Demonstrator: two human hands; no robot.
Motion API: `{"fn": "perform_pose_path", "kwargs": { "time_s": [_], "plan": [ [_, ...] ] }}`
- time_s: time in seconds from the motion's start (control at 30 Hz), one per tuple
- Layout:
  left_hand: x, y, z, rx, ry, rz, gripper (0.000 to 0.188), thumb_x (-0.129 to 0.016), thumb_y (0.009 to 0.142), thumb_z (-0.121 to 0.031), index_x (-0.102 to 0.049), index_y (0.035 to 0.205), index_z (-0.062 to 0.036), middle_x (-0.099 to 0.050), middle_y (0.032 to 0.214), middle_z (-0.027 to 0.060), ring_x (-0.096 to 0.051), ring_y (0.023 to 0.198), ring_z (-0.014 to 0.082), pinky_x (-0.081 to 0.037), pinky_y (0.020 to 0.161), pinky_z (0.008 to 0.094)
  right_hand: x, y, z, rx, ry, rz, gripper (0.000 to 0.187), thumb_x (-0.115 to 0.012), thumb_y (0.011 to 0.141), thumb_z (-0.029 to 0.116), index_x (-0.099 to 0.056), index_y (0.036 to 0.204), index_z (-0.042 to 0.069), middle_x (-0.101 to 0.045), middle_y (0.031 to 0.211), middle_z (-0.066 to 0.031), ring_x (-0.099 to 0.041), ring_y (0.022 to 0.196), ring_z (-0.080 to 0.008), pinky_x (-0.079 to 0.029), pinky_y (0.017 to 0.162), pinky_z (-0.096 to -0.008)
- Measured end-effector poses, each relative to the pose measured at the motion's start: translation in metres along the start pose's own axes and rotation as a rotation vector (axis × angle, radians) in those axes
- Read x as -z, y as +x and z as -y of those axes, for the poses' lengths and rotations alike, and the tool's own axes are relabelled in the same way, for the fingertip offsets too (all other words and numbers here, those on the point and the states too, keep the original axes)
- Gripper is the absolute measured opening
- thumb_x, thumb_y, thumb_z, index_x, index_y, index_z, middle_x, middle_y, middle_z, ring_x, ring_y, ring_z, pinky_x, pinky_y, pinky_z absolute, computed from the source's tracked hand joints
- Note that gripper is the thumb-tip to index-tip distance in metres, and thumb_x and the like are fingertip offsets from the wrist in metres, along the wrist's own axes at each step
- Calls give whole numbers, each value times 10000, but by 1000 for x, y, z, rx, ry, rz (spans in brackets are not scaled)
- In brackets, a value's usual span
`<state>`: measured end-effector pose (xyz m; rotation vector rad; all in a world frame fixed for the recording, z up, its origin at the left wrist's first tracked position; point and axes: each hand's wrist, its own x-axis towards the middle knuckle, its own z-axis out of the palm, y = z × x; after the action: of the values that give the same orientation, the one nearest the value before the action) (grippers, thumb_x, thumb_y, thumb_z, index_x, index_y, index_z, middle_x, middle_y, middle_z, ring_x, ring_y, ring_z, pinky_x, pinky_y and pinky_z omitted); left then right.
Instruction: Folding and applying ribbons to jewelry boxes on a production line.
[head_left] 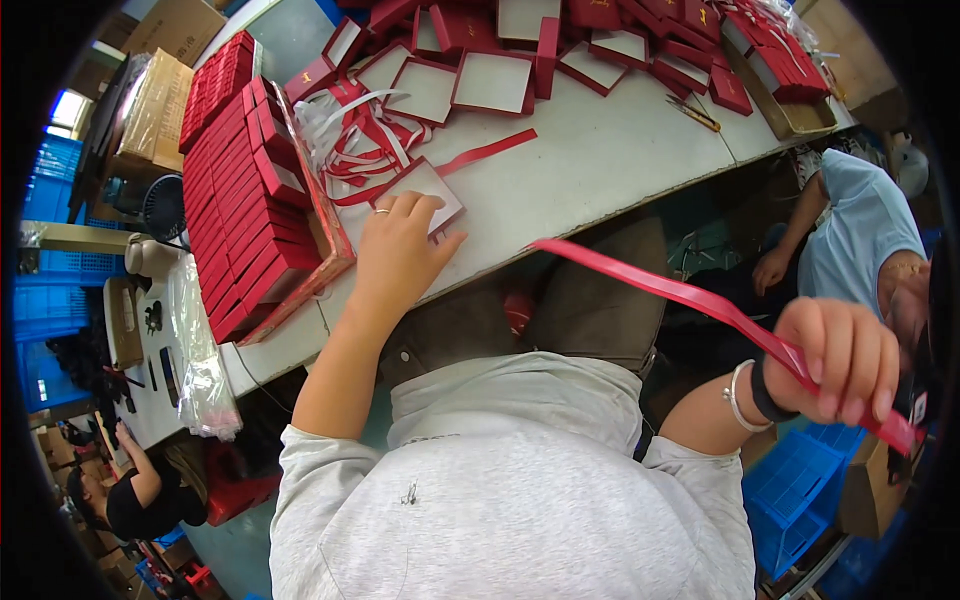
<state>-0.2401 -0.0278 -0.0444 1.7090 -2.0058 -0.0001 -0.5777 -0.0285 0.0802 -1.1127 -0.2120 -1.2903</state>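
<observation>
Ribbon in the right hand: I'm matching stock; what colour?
The ribbon is red; the head view shows it.

You have bright, even light across the pale desk point(620, 145), with dim shadow beneath it. At far left a window point(69, 108) burns out white and clear plastic point(203, 345) glints; your red ribbon point(690, 294) carries a sheen. Toward the black rim, fisheye distortion bends straight edges.

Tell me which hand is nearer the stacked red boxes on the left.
Left. The left hand touches a small box just right of the stacked red boxes; the right hand is farther right, gripping a red ribbon.
</observation>
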Motion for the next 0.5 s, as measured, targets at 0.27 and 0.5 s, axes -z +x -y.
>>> {"fn": "perform_pose_path", "kwargs": {
  "time_s": [0.27, 0.5],
  "plan": [
    [23, -35, 3, 362, -1374, -144, 247, -601, 858, -139, -568, 1074, -21, -589, 1091, 95, -539, 1043, 210, -402, 903, 366, 10, -45, 20, -39, -255, 65, 13, -647, 818, 96, -649, 813, 84, -673, 816, -70, -633, 695, -176, -434, 665, -258],
    [31, -63, -28, 243, -2271, -116, 497, -548, 898, -323, -415, 1319, -95, -442, 1351, 85, -446, 1216, 261, -356, 1023, 449, -11, -43, -76, -383, -46, -280, 99, -627, 799, 87, -637, 795, -11, -602, 694, -94, -535, 581, -158, -389, 531, -257]
  ]
}}
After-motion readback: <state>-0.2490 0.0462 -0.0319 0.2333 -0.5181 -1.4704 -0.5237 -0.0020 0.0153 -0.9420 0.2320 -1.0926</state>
